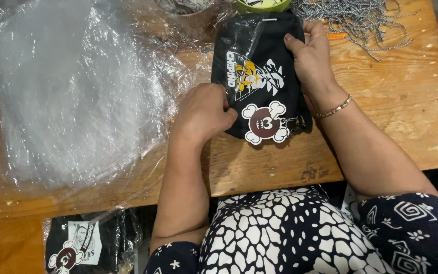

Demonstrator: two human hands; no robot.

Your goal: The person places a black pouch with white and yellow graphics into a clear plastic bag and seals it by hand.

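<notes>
My left hand is curled almost into a fist, its fingers pinching the near left edge of a black pouch that lies flat on the wooden table in front of me. My right hand is half closed on the pouch's far right edge, thumb pressed on top of the fabric and the fingers wrapped round behind it, so the pouch sits between my two hands with both of them gripping it. A thin bracelet circles my right wrist. On the pouch, just to the right of my left knuckles, there is a round dark red tag with white bone-shaped ends, and above it a white and yellow print. The upper left part of the pouch looks shiny, as if clear plastic covers it, though I cannot tell how far that goes. To the left of my left hand a big sheet of crumpled clear plastic spreads over the table. Beyond my right hand lies a tangle of grey and white cord, and beyond the pouch the rim of a green bowl shows. Down below my left elbow, off the table edge, another black pouch in a plastic bag rests.
</notes>
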